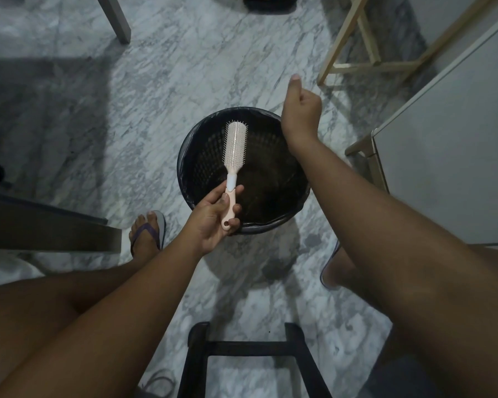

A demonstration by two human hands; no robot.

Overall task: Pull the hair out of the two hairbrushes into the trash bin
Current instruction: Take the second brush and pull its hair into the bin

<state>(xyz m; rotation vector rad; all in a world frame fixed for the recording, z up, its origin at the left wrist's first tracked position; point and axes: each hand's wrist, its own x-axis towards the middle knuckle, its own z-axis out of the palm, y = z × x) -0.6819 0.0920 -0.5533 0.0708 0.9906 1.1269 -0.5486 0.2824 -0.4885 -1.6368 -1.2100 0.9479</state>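
Hairbrush, pale pink w/ white bristles, held over a black trash bin on a marble floor. Left hand grips the brush by its handle, bristle side up, head out over the bin's open mouth. Right hand is raised just past the bin's far right rim, fingers curled closed, thumb sticking up; can't tell whether it pinches any hair.

Risks, as a judgement: right hand sits near the bin's edge rather than over its middle, so if it holds strands and lets go there, they could drift onto the floor. Left-hand hold is low on the handle, w/ the head far out; a hard tug at the bristles could twist or drop the brush into the bin.

Hard to see: light is dim. Bin's inside is dark w/ a brownish mass at the bottom, prob. hair, not certain. Can't tell if any hair remains in the bristles. Second hairbrush isn't in view. Right palm faces away from camera.
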